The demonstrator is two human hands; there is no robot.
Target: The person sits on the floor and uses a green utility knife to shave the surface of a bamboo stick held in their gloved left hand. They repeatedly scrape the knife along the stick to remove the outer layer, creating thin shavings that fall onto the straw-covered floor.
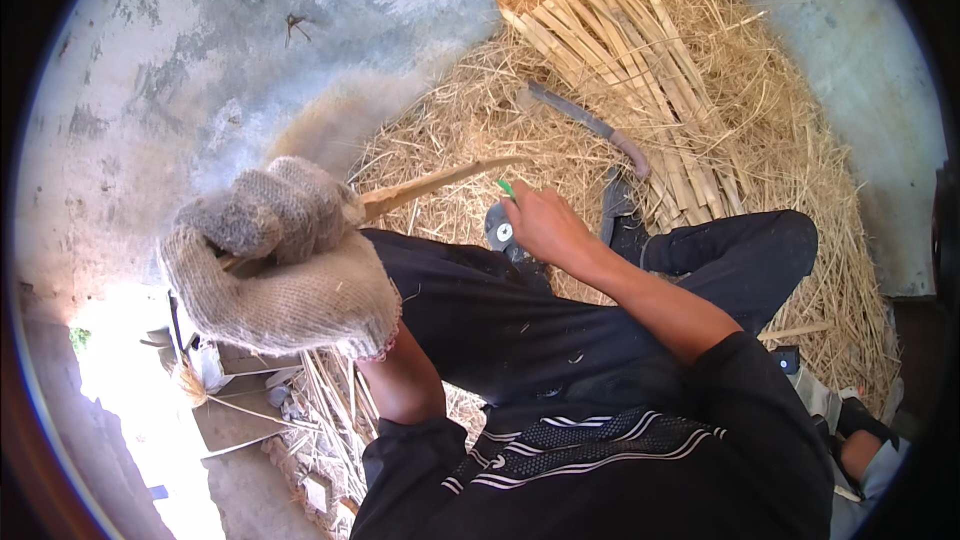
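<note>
My left hand (285, 255), in a grey knitted work glove, is raised at the left with its fingers wrapped round a split wooden strip (430, 187), which looks like bamboo. The strip's narrowing end points right, toward my bare right hand (550, 227). That hand is closed, and a small bright green tip (506, 188) sticks out past its fingers. What the green piece belongs to is hidden in the fist. Just below and left of the right hand, a grey disc (503, 232) with a white centre shows above my dark trousers.
Straw and shavings (470, 155) cover the floor. A bundle of split strips (640, 70) lies beyond, near a dark-bladed tool (580, 112) with a brownish handle. A stained pale wall (220, 50) stands at the left. Part of another person (865, 445) shows at the lower right.
</note>
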